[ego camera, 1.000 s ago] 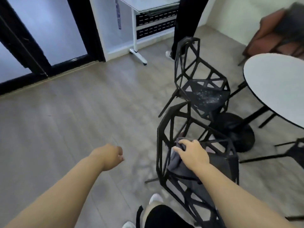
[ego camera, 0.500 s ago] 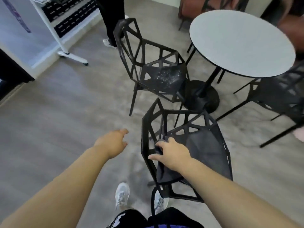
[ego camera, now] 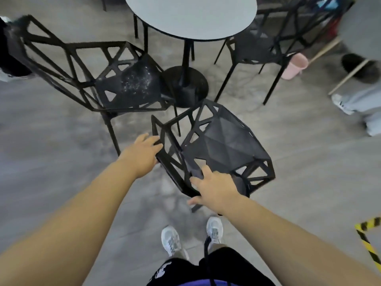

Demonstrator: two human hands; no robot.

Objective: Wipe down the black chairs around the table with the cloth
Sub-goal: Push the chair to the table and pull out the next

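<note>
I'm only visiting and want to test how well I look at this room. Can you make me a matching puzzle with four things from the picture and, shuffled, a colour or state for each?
Things:
1. left chair
2. near chair
3. bucket
4. floor tape

Colours or states:
A. pink
B. yellow and black stripes
C. white specks on its seat
D. left hand touching its backrest

Pairs: 1-C; 2-D; 3-A; 4-B
</note>
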